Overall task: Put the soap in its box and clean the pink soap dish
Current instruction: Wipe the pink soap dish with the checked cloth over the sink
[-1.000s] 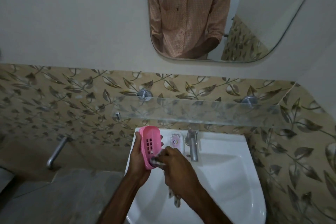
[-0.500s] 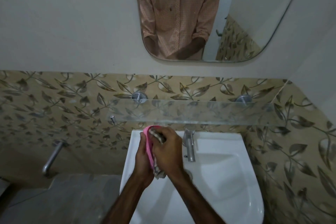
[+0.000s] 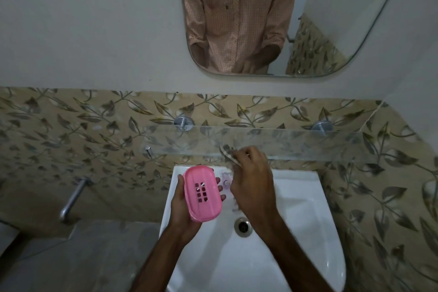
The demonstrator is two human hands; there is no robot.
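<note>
**A:** What differs from half a second ago?

**B:** Then the right hand was pressing the cloth onto the pink soap dish. Now the right hand [image 3: 253, 187] is off it and raised toward the glass shelf [image 3: 308, 142], fingers curled round the patterned cloth [image 3: 228, 154].

**A:** And the dish?

**B:** The left hand [image 3: 182, 206] grips the pink soap dish [image 3: 202, 193] by its long sides over the sink's [image 3: 296, 220] rear left corner, slotted face toward the camera.

**A:** Meaning?

**B:** That wiping pass looks finished, so I'd guess an inspection comes next. A pale object [image 3: 226, 181] on the rear rim may be the soap box, but I cannot tell.
</note>
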